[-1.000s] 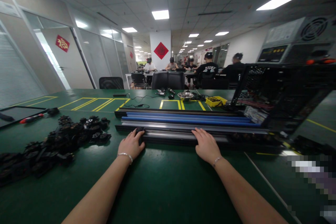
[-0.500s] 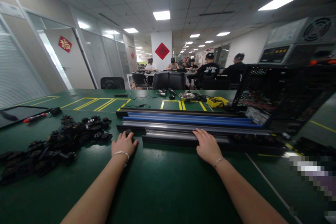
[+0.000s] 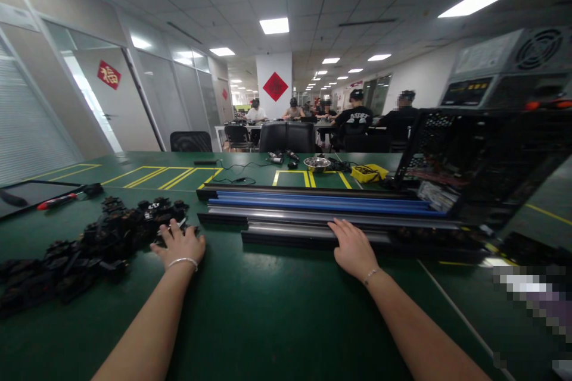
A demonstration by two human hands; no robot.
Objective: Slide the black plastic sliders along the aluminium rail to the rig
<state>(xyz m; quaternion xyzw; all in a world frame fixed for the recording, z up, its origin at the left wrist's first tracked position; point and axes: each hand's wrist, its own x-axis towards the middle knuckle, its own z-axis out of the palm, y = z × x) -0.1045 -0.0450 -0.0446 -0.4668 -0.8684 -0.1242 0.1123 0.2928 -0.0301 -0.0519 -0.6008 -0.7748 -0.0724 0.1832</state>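
My left hand is at the right edge of a heap of small black parts, its fingers spread over the nearest ones. Whether its fingertips touch a part is hard to tell. My right hand lies with fingers stretched out on the nearest silver-grey rail, which has a black base. Behind that rail run a longer silver rail and a blue one, all lying crosswise on the green table. Several dark parts sit at the near rail's right end.
An open black computer case stands at the right with a power supply on top. Farther back are a metal bowl, a yellow tray and cables. A red-handled screwdriver lies left. People sit at distant tables.
My left hand has moved left from the rails' left end, where it was over a small dark part, to the heap, and its fingers have spread. My right hand stays put.
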